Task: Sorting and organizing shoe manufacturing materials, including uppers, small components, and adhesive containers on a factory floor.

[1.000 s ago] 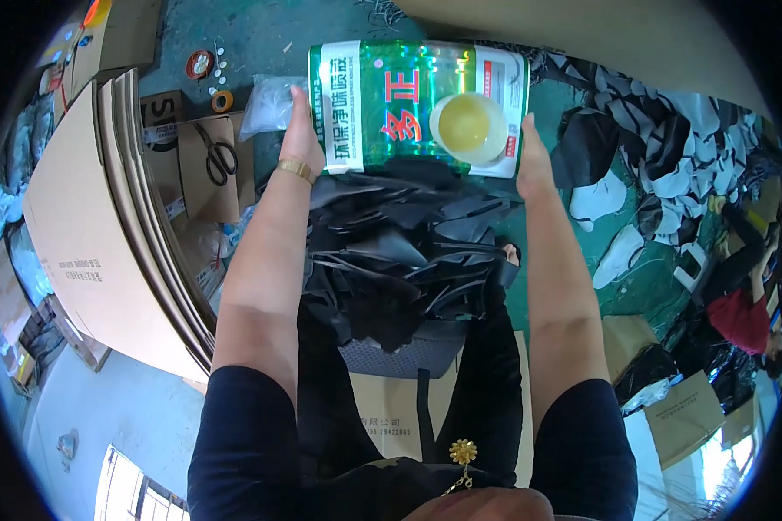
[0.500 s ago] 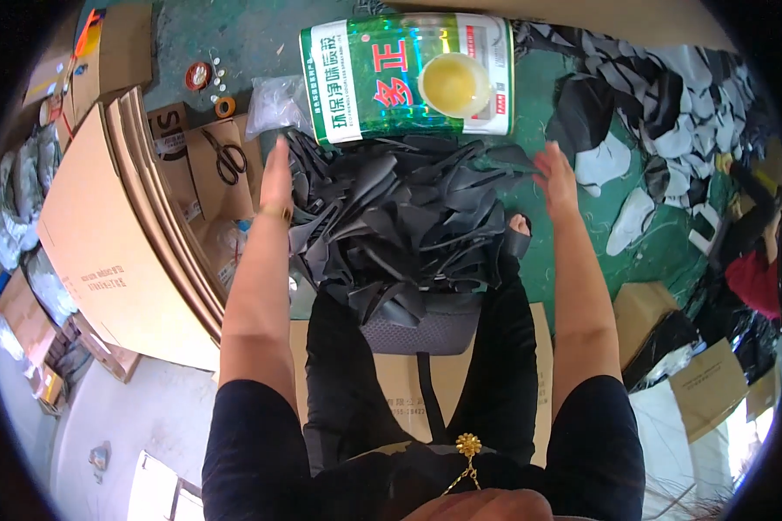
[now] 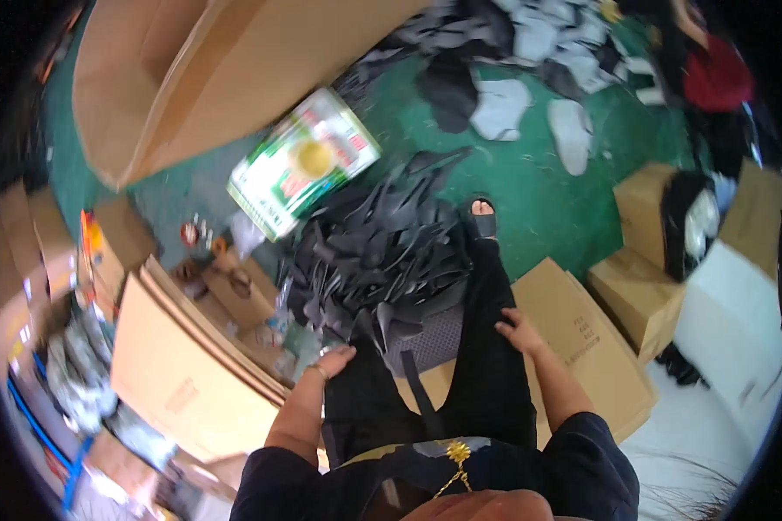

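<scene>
Both hands rest empty on the person's black-trousered thighs, left hand (image 3: 332, 360) and right hand (image 3: 520, 330) with fingers loosely apart, just behind the pile of dark shoe insoles (image 3: 382, 260), beyond which lies the green-labelled plastic jug (image 3: 304, 161) on the floor (image 3: 530, 191).

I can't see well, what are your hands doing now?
Left hand: open, empty, resting on the trouser leg.
Right hand: open, empty, on the other leg.

I see bright, even daylight with soft shadows. Motion blur smears the whole frame, worst toward nine o'clock. Fisheye bending curves the cardboard edges near the rim, and white glare blows out around four o'clock.
</scene>
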Demonstrator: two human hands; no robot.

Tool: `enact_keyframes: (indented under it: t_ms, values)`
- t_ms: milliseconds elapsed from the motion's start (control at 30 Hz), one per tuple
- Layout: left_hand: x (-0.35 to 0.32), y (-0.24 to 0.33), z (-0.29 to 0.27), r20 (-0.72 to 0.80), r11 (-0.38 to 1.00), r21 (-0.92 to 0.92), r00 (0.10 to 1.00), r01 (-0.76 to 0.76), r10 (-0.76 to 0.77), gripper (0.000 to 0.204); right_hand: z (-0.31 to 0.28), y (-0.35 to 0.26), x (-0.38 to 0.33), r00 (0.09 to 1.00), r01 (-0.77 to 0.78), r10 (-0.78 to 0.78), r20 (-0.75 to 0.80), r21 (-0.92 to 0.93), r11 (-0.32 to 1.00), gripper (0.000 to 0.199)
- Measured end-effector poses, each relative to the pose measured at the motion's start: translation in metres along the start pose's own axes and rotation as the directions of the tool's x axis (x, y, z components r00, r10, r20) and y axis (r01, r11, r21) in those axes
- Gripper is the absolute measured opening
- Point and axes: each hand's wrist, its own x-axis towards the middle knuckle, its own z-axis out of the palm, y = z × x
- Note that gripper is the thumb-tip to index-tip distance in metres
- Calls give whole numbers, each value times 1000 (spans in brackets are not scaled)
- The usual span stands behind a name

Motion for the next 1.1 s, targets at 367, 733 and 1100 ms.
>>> enact_keyframes:
  t_ms: [367,733,1100]
  values:
    - [-42,162,-21,132,866,-296,916,402,-380,25,-64,12,-47,979,12,21,-203,163,987,57]
    - [41,549,-13,-216,996,-60,973,65,-76,40,-139,70,-22,998,-53,61,4,541,839,49]
    - [122,693,-40,-258,971,89,947,223,-194,21,-163,119,-16,956,-245,273,104,792,559,45]
